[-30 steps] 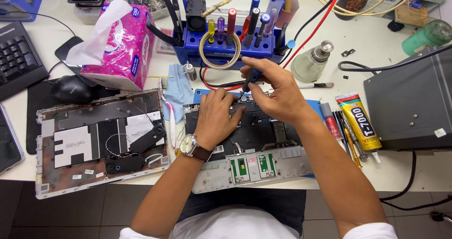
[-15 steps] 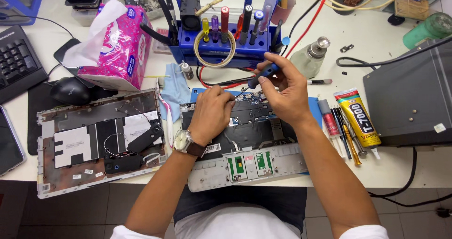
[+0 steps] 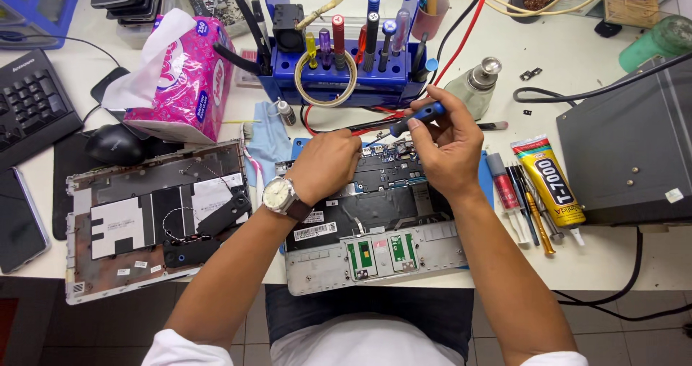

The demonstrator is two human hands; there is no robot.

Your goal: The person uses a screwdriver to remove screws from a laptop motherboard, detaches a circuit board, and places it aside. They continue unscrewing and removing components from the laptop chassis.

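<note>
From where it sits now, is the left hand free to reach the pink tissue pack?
Probably yes. The left hand rests on the opened laptop and seems to hold nothing, and the tissue pack lies up and to its left with only a blue cloth between them.

Your opened laptop chassis [image 3: 375,222] sits at frame centre; its removed bottom cover [image 3: 144,222] lies left, tool rack [image 3: 346,56] above, glue tube [image 3: 551,182] right.
</note>
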